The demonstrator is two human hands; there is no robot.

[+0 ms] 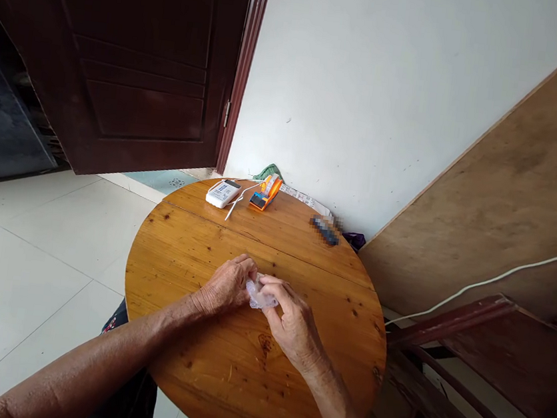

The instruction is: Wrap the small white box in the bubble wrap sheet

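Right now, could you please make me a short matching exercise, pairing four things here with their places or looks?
1. Translucent plastic
2. White device
3. Door
4. Round table

A. Dark reddish brown
B. Knotty wood
C. Between the left hand and right hand
D. Resting toward the far edge

Pairs: 1-C, 2-D, 3-A, 4-B

Left hand (pixel 232 282): bare, creased at the wrist (pixel 204 300)
Right hand (pixel 291 324): bare
Forearms (pixel 89 365): bare as far as visible
Clothing (pixel 136 401): dark cloth; red and pale marks (pixel 109 325), too small to make out
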